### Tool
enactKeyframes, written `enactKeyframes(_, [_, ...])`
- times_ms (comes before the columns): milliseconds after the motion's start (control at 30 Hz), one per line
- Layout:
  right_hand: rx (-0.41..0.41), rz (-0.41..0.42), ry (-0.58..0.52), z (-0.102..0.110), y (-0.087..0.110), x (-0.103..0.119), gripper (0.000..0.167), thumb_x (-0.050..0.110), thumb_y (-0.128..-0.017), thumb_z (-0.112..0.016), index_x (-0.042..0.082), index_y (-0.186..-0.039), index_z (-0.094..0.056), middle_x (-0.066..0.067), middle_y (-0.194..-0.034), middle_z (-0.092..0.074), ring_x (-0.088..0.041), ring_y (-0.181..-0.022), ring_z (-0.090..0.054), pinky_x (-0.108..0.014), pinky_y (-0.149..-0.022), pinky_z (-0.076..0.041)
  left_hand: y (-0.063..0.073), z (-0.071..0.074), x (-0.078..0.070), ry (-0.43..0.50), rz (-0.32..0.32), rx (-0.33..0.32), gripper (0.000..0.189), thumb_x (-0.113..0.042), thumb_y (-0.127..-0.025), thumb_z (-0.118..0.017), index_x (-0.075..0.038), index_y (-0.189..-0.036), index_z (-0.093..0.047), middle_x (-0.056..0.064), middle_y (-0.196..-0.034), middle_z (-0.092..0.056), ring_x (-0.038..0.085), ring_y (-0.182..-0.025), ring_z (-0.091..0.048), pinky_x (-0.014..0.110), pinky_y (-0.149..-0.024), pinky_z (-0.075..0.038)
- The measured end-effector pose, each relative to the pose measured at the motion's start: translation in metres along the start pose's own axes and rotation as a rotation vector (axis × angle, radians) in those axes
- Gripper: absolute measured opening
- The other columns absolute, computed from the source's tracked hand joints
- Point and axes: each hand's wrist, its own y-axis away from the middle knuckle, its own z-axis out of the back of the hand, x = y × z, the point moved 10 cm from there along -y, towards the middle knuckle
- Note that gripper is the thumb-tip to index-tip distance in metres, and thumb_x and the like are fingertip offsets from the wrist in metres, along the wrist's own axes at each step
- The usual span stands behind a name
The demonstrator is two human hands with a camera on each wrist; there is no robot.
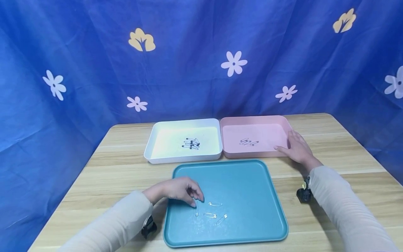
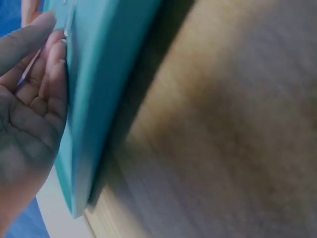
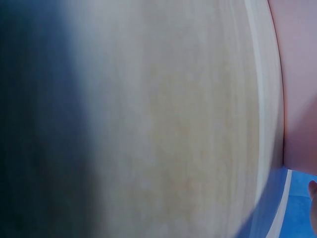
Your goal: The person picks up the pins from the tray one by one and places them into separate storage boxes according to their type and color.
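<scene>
My left hand (image 1: pixel 184 190) is over the left part of a teal tray (image 1: pixel 242 189), fingers bent and thumb apart from them. Its fingertips are at the upper end of a silver safety pin (image 1: pixel 197 210); whether they touch it is unclear. In the left wrist view, that pin (image 2: pixel 69 20) lies just beyond the fingertips. Three more safety pins (image 1: pixel 210 215) lie nearby on the tray. My right hand (image 1: pixel 297 147) rests at the front right corner of a pink tray (image 1: pixel 252 154), fingers extended along its side and thumb over the front rim.
Left of the pink tray stands a white tray (image 1: pixel 182 160) with a cluster of black-ended safety pins (image 1: pixel 191 143). Several dark pins (image 1: pixel 248 142) lie in the pink tray. All stand on a wooden table (image 1: pixel 126 168) before a blue flowered curtain (image 1: pixel 189 70).
</scene>
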Motion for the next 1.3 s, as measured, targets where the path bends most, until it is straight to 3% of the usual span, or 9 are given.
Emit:
enactKeyframes(133, [0.007,0.007,0.008,0.000,0.000,0.000,0.097,0.057,-0.079,-0.044,-0.014,-0.131,-0.001,-0.030,-0.137,-0.001,-0.040,-0.125,-0.003,-0.047,-0.100,-0.001,-0.001,-0.003,0.001,-0.037,-0.024,0.028,0.019,-0.006,-0.068,-0.070,-0.007,-0.086,-0.066,-0.006,-0.079,-0.057,0.006,-0.074,-0.050,0.021,-0.069,-0.044])
enactKeyframes(600, [0.017,0.004,-0.006,0.000,0.000,0.002,0.098,0.057,-0.079,-0.044,-0.014,-0.131,0.000,-0.031,-0.136,0.000,-0.041,-0.125,-0.001,-0.048,-0.100,-0.001,-0.004,-0.007,-0.003,-0.141,-0.088,0.029,0.007,-0.005,-0.067,-0.070,-0.008,-0.073,-0.066,-0.008,-0.069,-0.052,0.000,-0.065,-0.045,0.018,-0.061,-0.043])
enactKeyframes(767, [0.015,0.007,-0.003,0.001,0.001,0.003,0.098,0.057,-0.079,-0.045,-0.014,-0.131,-0.001,-0.031,-0.137,0.000,-0.040,-0.125,-0.002,-0.048,-0.100,-0.001,-0.004,-0.007,-0.004,-0.152,-0.067,0.040,0.005,-0.006,-0.068,-0.069,-0.009,-0.070,-0.065,-0.009,-0.068,-0.051,0.000,-0.063,-0.046,0.018,-0.059,-0.043])
enactKeyframes(967, [0.016,0.005,0.001,0.002,-0.001,0.002,0.098,0.057,-0.079,-0.045,-0.013,-0.131,-0.001,-0.030,-0.137,0.000,-0.040,-0.125,-0.002,-0.048,-0.100,-0.001,-0.005,-0.005,0.004,-0.101,0.026,0.023,0.008,-0.005,-0.072,-0.066,-0.011,-0.068,-0.061,-0.009,-0.064,-0.052,0.002,-0.059,-0.046,0.018,-0.057,-0.041])
enactKeyframes(1100, [0.007,0.004,-0.002,0.002,-0.001,0.002,0.098,0.057,-0.079,-0.045,-0.013,-0.131,-0.001,-0.030,-0.137,-0.001,-0.040,-0.125,-0.002,-0.048,-0.100,-0.001,-0.006,-0.001,0.006,-0.083,0.055,0.004,0.009,-0.005,-0.074,-0.063,-0.012,-0.068,-0.060,-0.008,-0.062,-0.055,0.003,-0.057,-0.046,0.019,-0.056,-0.041])
enactKeyframes(1300, [0.006,-0.004,-0.015,0.001,0.000,-0.001,0.098,0.058,-0.078,-0.044,-0.012,-0.132,-0.001,-0.029,-0.137,-0.001,-0.040,-0.125,-0.001,-0.051,-0.099,-0.002,-0.013,0.025,-0.009,-0.127,-0.004,-0.081,0.005,-0.010,-0.076,-0.063,-0.010,-0.071,-0.063,-0.010,-0.068,-0.059,0.004,-0.063,-0.050,0.021,-0.063,-0.043])
